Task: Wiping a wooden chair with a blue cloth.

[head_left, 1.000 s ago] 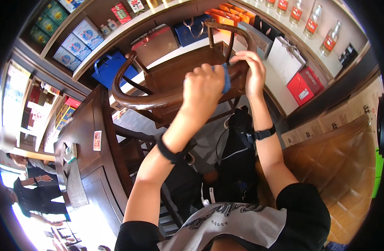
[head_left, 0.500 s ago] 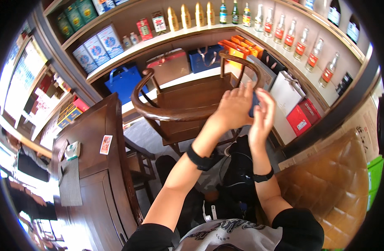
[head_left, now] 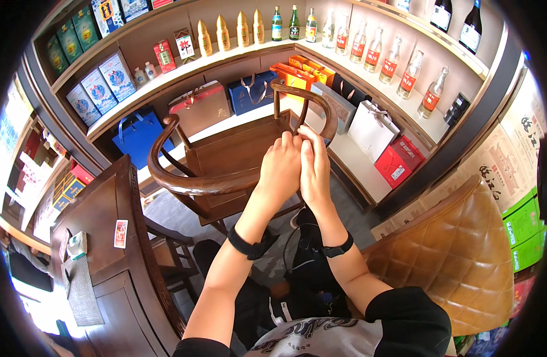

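Note:
My left hand (head_left: 279, 171) and my right hand (head_left: 315, 172) are pressed together in front of the wooden armchair (head_left: 237, 143). The left fingers are curled and closed against the right palm. My right hand is cupped around them, its thumb lying along the left knuckles. A small dark-blue edge (head_left: 327, 142) shows beside the right fingers; the rest of that thing is hidden. Each wrist wears a black band. A printed card (head_left: 121, 234) lies on the dark wooden table (head_left: 109, 262) to the left, away from both hands.
Behind the chair, shelves hold glass bottles (head_left: 390, 60), golden bullet-shaped bottles (head_left: 242, 30) and boxes. Gift bags, including a blue bag (head_left: 137, 138) and a white bag (head_left: 368, 128), stand on the low ledge. A tan quilted chair (head_left: 440, 268) is at the right; a tissue pack (head_left: 77, 245) lies on the table.
My hands have come closer together and lower in front of me. The dark-blue thing between them is now mostly covered. The view has shifted, so the shelves and table appear further left.

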Demonstrator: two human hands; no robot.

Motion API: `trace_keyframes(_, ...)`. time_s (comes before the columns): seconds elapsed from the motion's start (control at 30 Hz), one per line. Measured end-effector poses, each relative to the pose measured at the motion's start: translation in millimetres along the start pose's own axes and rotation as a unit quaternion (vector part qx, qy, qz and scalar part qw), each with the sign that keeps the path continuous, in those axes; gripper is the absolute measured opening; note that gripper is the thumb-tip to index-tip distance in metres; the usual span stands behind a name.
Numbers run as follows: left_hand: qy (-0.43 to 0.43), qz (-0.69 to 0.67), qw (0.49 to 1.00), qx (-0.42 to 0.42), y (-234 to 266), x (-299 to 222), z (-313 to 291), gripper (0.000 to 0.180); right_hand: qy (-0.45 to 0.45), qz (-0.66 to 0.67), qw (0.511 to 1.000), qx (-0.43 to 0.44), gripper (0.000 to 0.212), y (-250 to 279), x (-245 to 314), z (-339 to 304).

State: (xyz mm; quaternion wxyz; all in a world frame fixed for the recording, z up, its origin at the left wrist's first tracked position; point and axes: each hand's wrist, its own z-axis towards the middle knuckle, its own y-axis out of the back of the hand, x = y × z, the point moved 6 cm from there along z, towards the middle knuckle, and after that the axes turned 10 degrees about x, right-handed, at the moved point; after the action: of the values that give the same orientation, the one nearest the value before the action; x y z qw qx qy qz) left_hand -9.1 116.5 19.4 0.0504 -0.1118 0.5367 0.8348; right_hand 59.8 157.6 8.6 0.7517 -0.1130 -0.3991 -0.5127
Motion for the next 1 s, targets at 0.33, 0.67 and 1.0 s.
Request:
trace_keyframes(0.33, 0.028, 0.047, 0.999, 0.003, 29, 12, -40, 0.054, 0.088, -0.195, 0.969, 0.126, 0.024, -3, 17, -5)
trace_keyframes(0.67, 0.063, 0.132, 0.989, -0.026, 22, 12, -42, 0.054, 0.079, -0.331, 0.862, 0.374, 0.066, -7, 25, 11)
trace_keyframes(1.0, 0.065, 0.136, 0.989, 0.0, 21, 15, -45, 0.044, 0.137, -0.307, 0.883, 0.328, 0.054, -15, 16, 9)
